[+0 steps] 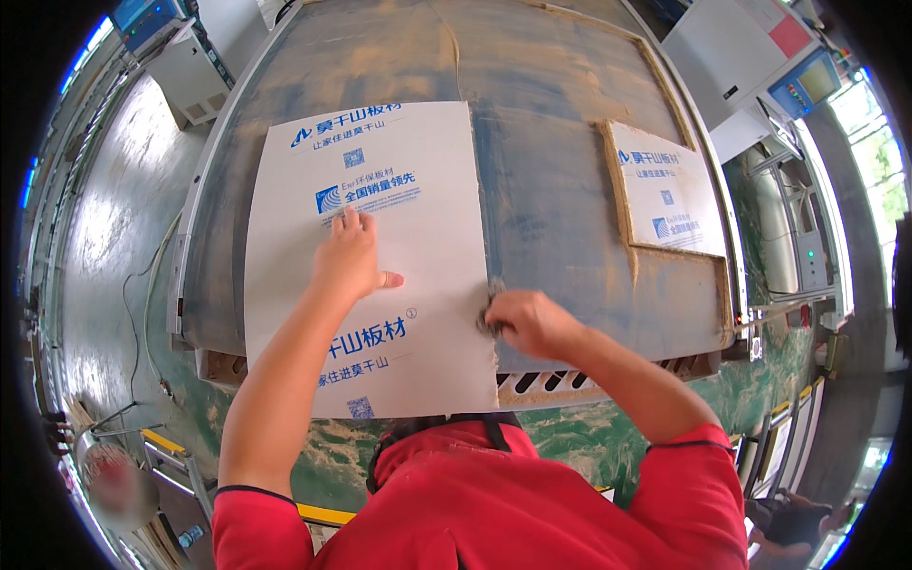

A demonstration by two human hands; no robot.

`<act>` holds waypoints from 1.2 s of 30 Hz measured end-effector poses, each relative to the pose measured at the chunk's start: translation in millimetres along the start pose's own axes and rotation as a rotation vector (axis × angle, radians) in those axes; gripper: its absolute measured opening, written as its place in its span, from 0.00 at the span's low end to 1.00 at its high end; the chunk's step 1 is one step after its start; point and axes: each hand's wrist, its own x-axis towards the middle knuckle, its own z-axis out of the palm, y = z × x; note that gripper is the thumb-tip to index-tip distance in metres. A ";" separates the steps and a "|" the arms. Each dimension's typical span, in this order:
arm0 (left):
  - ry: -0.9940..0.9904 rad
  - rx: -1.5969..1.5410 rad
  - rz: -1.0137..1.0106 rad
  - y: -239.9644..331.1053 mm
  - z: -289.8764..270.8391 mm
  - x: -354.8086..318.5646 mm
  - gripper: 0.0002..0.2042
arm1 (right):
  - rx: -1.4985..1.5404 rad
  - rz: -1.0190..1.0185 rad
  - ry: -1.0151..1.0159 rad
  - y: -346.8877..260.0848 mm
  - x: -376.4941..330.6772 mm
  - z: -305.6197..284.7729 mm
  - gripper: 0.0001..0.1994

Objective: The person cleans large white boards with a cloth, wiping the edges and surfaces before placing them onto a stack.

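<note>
A large white panel [427, 256] with blue printing lies flat on the dusty machine bed [560, 218], its near end reaching past the bed's front edge. My left hand [350, 255] rests on the panel's middle, palm down, thumb out to the side. At the panel's right edge my right hand [530, 321] is closed around a small dark tool [492, 313], whose kind I cannot make out; the tool touches that edge. The fingers hide most of it.
A second printed white piece [665, 190] lies at the bed's right, bordered by sawdust-covered strips [622, 214]. A slotted rail [560, 382] runs along the front edge. Grey cabinets [185, 81] stand far left, a white control cabinet [741, 66] far right. Sawdust covers the green floor [608, 437].
</note>
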 end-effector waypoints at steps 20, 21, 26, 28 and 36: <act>0.027 0.065 0.061 -19.1 14.3 -10.9 0.49 | 0.105 0.518 0.249 -51.0 -20.5 31.2 0.14; 0.035 0.089 0.065 -20.7 13.9 -8.4 0.49 | 0.122 0.526 0.240 -56.5 -29.7 38.3 0.14; 0.021 0.130 0.079 -20.6 18.7 -3.3 0.50 | -0.089 0.288 0.258 -77.7 -75.7 71.5 0.09; 0.023 0.134 0.088 -22.1 18.7 -1.4 0.51 | -0.067 0.292 0.193 -85.5 -91.0 74.4 0.09; 0.072 0.130 0.091 -26.5 16.7 -5.4 0.52 | 0.035 0.658 0.487 -101.7 -78.3 27.6 0.09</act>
